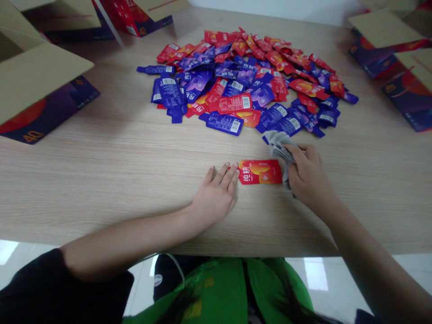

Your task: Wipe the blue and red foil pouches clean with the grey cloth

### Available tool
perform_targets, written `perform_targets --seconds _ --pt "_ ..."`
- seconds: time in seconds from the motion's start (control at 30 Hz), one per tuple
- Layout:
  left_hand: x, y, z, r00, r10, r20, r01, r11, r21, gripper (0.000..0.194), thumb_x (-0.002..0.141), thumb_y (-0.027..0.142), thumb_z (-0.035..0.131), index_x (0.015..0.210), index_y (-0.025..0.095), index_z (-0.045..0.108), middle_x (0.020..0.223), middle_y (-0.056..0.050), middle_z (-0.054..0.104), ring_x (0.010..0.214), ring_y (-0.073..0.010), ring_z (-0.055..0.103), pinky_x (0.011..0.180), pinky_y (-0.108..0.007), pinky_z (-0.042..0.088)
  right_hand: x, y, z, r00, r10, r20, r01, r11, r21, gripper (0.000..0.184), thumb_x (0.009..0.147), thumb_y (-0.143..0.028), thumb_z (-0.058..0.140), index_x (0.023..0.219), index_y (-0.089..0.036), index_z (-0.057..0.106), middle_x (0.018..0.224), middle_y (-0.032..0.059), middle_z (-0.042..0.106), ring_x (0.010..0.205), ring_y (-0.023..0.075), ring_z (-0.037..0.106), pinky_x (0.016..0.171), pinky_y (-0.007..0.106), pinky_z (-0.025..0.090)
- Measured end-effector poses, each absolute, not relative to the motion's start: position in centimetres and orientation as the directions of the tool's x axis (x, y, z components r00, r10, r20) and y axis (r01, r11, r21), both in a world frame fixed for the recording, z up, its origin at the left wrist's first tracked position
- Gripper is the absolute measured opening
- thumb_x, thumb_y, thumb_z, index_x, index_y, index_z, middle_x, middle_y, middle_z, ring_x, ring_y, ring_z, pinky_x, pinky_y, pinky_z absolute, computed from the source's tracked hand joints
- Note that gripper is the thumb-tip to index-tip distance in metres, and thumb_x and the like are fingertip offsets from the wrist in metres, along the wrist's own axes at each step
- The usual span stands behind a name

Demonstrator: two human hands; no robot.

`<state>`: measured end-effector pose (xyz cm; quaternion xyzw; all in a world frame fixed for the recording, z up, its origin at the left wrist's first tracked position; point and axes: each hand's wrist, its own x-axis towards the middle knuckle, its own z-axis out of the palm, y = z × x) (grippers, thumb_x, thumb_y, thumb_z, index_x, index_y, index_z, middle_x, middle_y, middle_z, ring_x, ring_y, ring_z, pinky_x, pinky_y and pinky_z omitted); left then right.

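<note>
A red pouch [261, 172] with orange fruit printed on it lies flat on the table in front of me. My left hand [216, 191] rests on the table with its fingers stretched out, the fingertips on the pouch's narrow left end. Bunched in the fingers of my right hand [308, 173] is a grey cloth [281, 146], which touches or hangs just over the pouch's right edge. Beyond both hands spreads a heap of red pouches [232, 103] and purple-blue pouches [224, 123], overlapping one another.
Open cardboard boxes marked 40 stand on the wooden table [84, 180]: a large one [50, 108] at the left, others [145, 24] at the back left, and more [410, 90] at the right. The table's front edge runs close to my body.
</note>
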<state>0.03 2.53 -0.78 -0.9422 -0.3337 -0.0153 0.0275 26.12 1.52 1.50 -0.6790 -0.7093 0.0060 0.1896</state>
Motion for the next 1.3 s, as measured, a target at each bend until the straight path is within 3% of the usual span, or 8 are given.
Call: perform_targets --seconds 0.1,0.23,0.43,0.63,0.83,0.97,1.1,1.3 --pt "0.1 2.5 -0.8 0.771 0.635 0.05 0.637 -0.77 -0.04 0.055 0.101 0.025 0.041 0.151 0.002 0.047 0.16 -0.02 0.041 0.147 -0.035 0.045 0.113 -0.057 0.043 21.8 2.5 2.4 -0.105 0.93 0.353 0.938 0.211 -0.275 0.052 0.093 -0.014 0.041 0.142 -0.015 0.057 0.141 0.0199 0.051 0.127 0.0326 0.051 0.104 0.051 0.045" --pt "0.1 2.5 -0.7 0.766 0.643 0.021 0.643 -0.765 -0.021 0.051 0.102 0.027 0.044 0.145 0.002 0.056 0.147 -0.02 0.059 0.133 -0.0336 0.059 0.115 -0.057 0.042 17.4 2.5 1.3 -0.272 0.924 0.269 0.929 0.325 -0.176 0.049 0.094 -0.016 0.046 0.139 -0.023 0.063 0.151 0.0142 0.051 0.123 0.0326 0.052 0.098 0.05 0.044" --pt "0.2 2.5 -0.5 0.768 0.64 0.019 0.641 -0.766 -0.047 0.052 0.103 0.023 0.041 0.15 0.002 0.05 0.155 -0.019 0.05 0.145 -0.0348 0.047 0.113 -0.057 0.044 19.4 1.1 -0.8 -0.18 0.965 0.189 0.979 0.195 -0.065 0.05 0.095 -0.018 0.046 0.142 -0.018 0.06 0.151 0.0184 0.051 0.121 0.0354 0.053 0.096 0.053 0.044" --pt "0.2 2.5 -0.7 0.772 0.635 0.019 0.635 -0.77 -0.06 0.056 0.1 0.021 0.042 0.153 0.002 0.045 0.16 -0.02 0.04 0.147 -0.0345 0.045 0.112 -0.055 0.045 24.9 -0.4 -1.1 0.022 0.979 0.202 0.992 0.004 -0.13 0.053 0.092 -0.016 0.043 0.142 -0.015 0.059 0.144 0.0222 0.052 0.121 0.0382 0.054 0.096 0.059 0.049" --pt "0.1 2.4 -0.7 0.783 0.621 0.032 0.622 -0.78 -0.068 0.056 0.101 0.025 0.043 0.152 0.0 0.046 0.161 -0.021 0.039 0.146 -0.0361 0.046 0.11 -0.057 0.046 25.0 1.0 0.7 -0.001 0.943 0.333 0.917 0.133 -0.376 0.049 0.092 -0.015 0.041 0.133 -0.02 0.066 0.134 0.0152 0.057 0.124 0.0293 0.056 0.104 0.05 0.049" --pt "0.2 2.5 -0.6 0.77 0.637 0.041 0.638 -0.768 -0.054 0.055 0.103 0.027 0.042 0.15 0.001 0.049 0.159 -0.021 0.043 0.144 -0.0363 0.047 0.112 -0.057 0.044 20.0 2.3 1.5 -0.147 0.916 0.374 0.926 0.261 -0.274 0.048 0.094 -0.015 0.041 0.135 -0.019 0.066 0.146 0.0156 0.053 0.129 0.0289 0.052 0.106 0.047 0.046" --pt "0.3 2.5 -0.5 0.764 0.645 0.028 0.646 -0.763 -0.02 0.051 0.104 0.028 0.041 0.146 0.003 0.054 0.151 -0.02 0.055 0.14 -0.0342 0.052 0.114 -0.055 0.042 17.0 2.9 0.4 -0.266 0.941 0.21 0.953 0.289 -0.09 0.047 0.098 -0.019 0.043 0.14 -0.022 0.062 0.152 0.0126 0.053 0.122 0.0314 0.053 0.096 0.048 0.045" --pt "0.4 2.4 -0.5 0.761 0.648 0.019 0.648 -0.76 -0.049 0.054 0.102 0.021 0.039 0.153 0.004 0.047 0.16 -0.018 0.042 0.146 -0.0341 0.045 0.113 -0.055 0.042 19.7 1.6 -0.8 -0.113 0.974 0.196 0.994 0.11 0.025 0.052 0.096 -0.022 0.042 0.147 -0.016 0.055 0.155 0.0195 0.047 0.114 0.0354 0.053 0.091 0.051 0.042"
